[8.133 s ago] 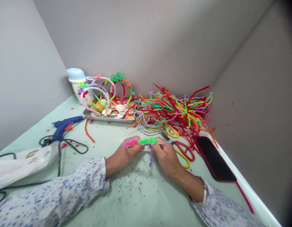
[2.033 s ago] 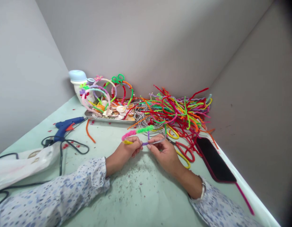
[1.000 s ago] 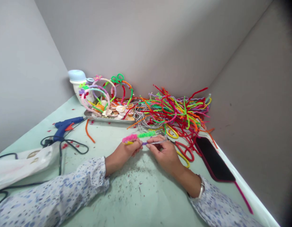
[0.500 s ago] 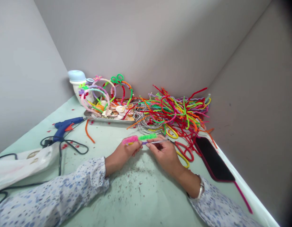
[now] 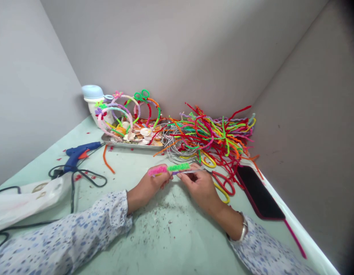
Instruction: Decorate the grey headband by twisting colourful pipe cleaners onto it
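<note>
Now the left hand [image 5: 155,180] closes on the pipe-cleaner-wrapped wire [image 5: 178,167], which has dropped nearly level. The right hand [image 5: 200,187] pinches its bare right end.

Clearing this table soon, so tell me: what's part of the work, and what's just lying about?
Part of the work: left hand, right hand, wrapped headband, pipe cleaners, scissors, glue gun.

Lying about: phone, plastic bag, lidded pot.

No legible text, plastic bag [image 5: 25,202] print blurred
</note>
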Demonstrator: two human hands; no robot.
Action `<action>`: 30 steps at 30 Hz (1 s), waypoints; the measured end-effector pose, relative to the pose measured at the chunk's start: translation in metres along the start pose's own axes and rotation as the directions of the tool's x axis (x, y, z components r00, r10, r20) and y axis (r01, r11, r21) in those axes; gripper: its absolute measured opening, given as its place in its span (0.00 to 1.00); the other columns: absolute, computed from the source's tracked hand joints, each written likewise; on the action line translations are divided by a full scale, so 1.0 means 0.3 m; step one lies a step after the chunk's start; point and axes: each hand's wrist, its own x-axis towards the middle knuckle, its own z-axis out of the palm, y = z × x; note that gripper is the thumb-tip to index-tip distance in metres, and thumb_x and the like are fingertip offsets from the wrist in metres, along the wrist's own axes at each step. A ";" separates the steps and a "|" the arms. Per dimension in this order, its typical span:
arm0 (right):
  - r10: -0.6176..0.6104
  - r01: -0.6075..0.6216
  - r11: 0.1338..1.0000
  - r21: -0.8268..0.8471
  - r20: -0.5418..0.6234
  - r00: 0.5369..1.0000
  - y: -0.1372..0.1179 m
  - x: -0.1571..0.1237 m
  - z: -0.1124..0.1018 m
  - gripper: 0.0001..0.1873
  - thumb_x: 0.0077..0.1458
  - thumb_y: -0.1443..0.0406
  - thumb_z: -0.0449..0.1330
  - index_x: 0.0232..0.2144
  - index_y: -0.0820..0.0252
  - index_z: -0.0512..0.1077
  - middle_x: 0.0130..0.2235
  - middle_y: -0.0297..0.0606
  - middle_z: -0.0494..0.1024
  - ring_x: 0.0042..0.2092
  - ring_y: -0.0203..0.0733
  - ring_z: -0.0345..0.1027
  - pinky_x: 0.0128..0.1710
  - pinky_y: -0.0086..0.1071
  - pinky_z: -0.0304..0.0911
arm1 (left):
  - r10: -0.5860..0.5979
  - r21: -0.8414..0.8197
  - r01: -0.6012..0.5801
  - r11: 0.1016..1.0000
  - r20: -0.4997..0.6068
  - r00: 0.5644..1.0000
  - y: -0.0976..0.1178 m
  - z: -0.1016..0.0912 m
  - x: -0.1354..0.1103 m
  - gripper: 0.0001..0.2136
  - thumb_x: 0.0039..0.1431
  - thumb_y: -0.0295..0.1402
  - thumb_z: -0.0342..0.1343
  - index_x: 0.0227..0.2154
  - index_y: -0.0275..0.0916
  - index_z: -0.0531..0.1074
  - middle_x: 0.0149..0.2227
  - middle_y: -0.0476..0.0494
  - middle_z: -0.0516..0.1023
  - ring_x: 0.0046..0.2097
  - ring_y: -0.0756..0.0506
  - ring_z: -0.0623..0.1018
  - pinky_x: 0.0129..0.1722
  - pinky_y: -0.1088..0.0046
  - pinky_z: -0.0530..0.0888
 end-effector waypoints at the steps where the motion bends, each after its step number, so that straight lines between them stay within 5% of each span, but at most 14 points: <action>1: 0.000 0.000 1.000 0.004 -0.005 1.000 -0.001 0.000 0.000 0.04 0.53 0.65 0.60 0.31 0.57 0.76 0.34 0.38 0.76 0.37 0.42 0.71 0.38 0.35 0.66 | 0.000 -0.003 0.000 1.000 -0.001 1.000 -0.001 -0.001 0.001 0.12 0.54 0.36 0.52 0.18 0.39 0.64 0.18 0.53 0.61 0.23 0.51 0.61 0.25 0.73 0.57; 30: 0.002 -0.002 1.000 0.002 -0.042 0.999 -0.002 -0.014 0.004 0.07 0.55 0.63 0.60 0.36 0.60 0.74 0.35 0.37 0.73 0.29 0.35 0.65 0.29 0.29 0.62 | -0.001 -0.161 0.009 0.987 0.051 0.999 -0.002 0.005 0.010 0.10 0.57 0.34 0.49 0.22 0.36 0.64 0.20 0.53 0.61 0.22 0.54 0.59 0.20 0.77 0.54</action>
